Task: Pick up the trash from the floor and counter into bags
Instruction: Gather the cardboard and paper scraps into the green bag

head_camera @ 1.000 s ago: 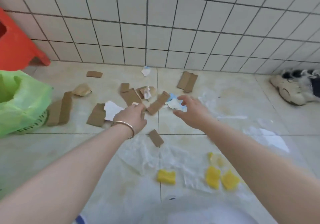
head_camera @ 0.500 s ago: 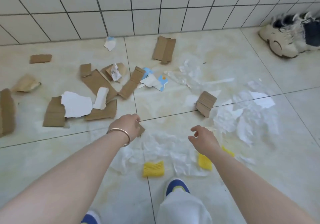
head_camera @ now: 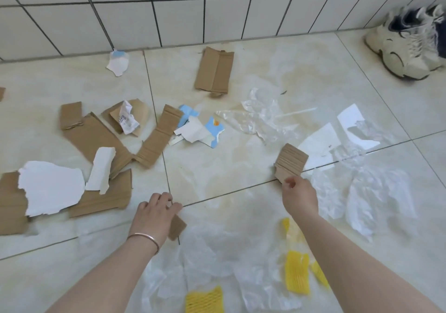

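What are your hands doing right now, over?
Left hand holds a small cardboard scrap. Right hand pinching a cardboard piece off the floor. Nothing blocking.

Person, two bare forearms, no sleeves visible. Left hand [head_camera: 154, 212]: thin metal bangle [head_camera: 144, 239] at the wrist, well back from the fingers. Right hand [head_camera: 299, 195]: unadorned, no rings visible.

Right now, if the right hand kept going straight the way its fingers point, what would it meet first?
The right hand would meet the small ridged cardboard piece first. Its fingertips already sit at that piece's near edge, seemingly touching or pinching it, though depth is hard to judge here.
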Motion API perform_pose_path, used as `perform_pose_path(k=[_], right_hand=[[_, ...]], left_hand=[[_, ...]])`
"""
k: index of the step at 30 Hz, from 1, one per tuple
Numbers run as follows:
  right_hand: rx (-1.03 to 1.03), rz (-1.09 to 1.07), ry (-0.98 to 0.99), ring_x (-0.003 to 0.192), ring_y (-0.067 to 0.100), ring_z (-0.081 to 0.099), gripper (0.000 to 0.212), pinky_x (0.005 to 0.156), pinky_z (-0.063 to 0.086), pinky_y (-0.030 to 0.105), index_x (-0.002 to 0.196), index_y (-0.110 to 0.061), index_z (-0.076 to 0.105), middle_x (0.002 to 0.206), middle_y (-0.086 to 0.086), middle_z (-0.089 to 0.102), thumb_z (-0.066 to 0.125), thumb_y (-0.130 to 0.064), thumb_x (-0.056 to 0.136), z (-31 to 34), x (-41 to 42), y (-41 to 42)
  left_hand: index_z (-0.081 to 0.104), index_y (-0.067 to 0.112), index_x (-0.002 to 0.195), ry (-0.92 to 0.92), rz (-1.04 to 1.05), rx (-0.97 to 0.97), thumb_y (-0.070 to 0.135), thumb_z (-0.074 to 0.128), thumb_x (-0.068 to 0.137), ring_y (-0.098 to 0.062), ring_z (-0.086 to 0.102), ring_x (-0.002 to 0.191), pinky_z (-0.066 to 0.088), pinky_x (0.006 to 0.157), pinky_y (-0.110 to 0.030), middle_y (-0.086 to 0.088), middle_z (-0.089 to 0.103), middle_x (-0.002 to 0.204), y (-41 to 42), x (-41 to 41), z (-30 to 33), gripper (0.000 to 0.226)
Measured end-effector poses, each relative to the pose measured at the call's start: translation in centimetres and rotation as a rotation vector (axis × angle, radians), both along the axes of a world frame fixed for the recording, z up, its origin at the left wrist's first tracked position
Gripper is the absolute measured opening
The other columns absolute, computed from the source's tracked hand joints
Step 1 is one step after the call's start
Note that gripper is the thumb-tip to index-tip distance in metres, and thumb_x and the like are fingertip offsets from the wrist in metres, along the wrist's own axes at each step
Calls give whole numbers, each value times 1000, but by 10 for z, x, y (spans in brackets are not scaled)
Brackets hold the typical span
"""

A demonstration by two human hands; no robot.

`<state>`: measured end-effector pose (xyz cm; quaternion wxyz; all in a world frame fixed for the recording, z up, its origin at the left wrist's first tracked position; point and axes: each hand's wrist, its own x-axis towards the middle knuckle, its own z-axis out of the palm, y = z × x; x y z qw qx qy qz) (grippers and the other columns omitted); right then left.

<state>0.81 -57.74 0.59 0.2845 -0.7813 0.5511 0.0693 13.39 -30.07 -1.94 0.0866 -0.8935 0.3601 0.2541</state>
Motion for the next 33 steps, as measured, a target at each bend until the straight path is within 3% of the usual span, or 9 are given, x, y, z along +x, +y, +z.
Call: perform_pose_path(k=[3, 10, 17, 20, 25, 33], right_hand=[[-59, -102, -24, 107, 32, 53, 29, 87, 46, 40, 113, -10, 59, 119, 13, 53, 42, -18, 91, -9, 19, -16], [-40, -220, 86, 120, 39, 40, 37, 98, 38, 45, 122, -8, 55, 129, 19, 43, 47, -28, 92, -30, 45, -35], [-21, -310, 182, 123, 40, 35, 71, 99, 37, 49, 128, 0, 39, 134, 20, 34, 68, -43, 80, -42, 49, -36], [-38, -382, 132, 124, 41, 34, 84, 99, 37, 48, 132, -1, 31, 137, 22, 31, 77, -39, 73, -43, 53, -34], [4, -340, 113, 128, 40, 32, 100, 103, 32, 50, 142, -11, 21, 139, 21, 32, 82, -34, 67, -38, 55, -33], [51, -264, 140, 128, 40, 33, 92, 101, 35, 46, 136, -4, 29, 137, 20, 35, 80, -39, 68, -41, 49, -17]], left_hand=[[50, 30, 119, 23, -40, 0, 33, 68, 75, -23, 36, 123, 32, 93, -33, 0, 39, 131, -1, 18, -1, 48], [48, 27, 110, 55, -101, 62, 43, 67, 73, -18, 39, 115, 28, 89, -31, 8, 48, 118, -4, 34, -7, 45], [42, 23, 102, 76, -50, 100, 43, 64, 78, -19, 54, 105, 30, 83, -32, 4, 62, 108, -3, 34, -11, 38], [43, 21, 110, 102, -6, 93, 38, 58, 84, -21, 60, 100, 30, 80, -32, 1, 65, 107, -2, 32, -11, 35], [46, 17, 118, 120, 27, 78, 35, 45, 93, -22, 55, 111, 36, 84, -34, -2, 57, 118, -4, 30, -15, 30], [46, 14, 118, 165, 107, 60, 33, 45, 94, -26, 56, 109, 39, 76, -33, -5, 56, 118, -5, 30, -16, 31]])
